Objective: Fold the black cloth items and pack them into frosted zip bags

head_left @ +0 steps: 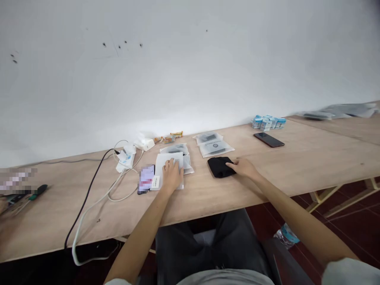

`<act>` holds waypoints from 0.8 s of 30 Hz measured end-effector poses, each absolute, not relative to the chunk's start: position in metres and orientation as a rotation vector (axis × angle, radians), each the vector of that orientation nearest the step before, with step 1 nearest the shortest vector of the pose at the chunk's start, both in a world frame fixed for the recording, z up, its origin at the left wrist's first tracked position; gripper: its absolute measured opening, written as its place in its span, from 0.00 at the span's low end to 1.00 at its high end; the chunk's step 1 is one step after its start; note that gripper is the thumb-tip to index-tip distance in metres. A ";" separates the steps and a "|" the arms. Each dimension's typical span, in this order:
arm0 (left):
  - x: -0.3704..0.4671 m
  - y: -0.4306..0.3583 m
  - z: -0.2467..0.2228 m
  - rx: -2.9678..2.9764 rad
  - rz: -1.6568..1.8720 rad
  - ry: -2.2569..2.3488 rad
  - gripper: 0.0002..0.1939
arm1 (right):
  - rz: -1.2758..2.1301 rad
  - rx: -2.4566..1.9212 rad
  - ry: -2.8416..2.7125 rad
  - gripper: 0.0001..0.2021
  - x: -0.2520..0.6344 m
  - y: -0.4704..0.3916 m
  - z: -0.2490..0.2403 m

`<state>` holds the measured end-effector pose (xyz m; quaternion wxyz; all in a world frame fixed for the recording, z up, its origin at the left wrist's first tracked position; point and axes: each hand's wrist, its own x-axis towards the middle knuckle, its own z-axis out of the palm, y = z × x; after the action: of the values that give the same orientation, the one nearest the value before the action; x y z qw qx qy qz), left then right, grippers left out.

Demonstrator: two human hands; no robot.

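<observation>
My left hand lies flat on a frosted white plastic bag, its fingers slightly spread. That bag overlaps more frosted bags behind it, and a small label is stuck near its lower left corner. My right hand holds the right edge of a folded black cloth item between thumb and fingers; the cloth rests on the table, and its exact kind cannot be made out. Just behind the cloth are two frosted bags with dark contents, one printed with a logo.
Left of the bags lies a lit phone among white and black cables. Wrapped snacks sit by the wall. At right are small blue-white boxes and a dark phone. A screwdriver lies far left.
</observation>
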<state>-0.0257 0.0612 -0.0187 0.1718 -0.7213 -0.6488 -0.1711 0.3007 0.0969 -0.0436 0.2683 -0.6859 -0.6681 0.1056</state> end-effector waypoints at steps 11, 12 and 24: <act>-0.030 0.064 -0.027 -2.069 -0.534 -1.830 0.16 | 0.278 -1.899 -1.846 0.20 0.294 0.113 -0.038; -0.030 0.064 -0.027 -2.072 -0.535 -1.831 0.16 | 0.274 -1.912 -1.840 0.20 0.292 0.115 -0.037; -0.033 0.061 -0.026 -2.069 -0.511 -1.838 0.17 | 0.253 -1.919 -1.926 0.09 0.322 0.116 -0.032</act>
<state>-0.0332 0.0610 -0.0264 0.1629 -0.7255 -0.6442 -0.1793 0.3219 0.1157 -0.0319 0.2043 -0.6879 -0.6905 0.0906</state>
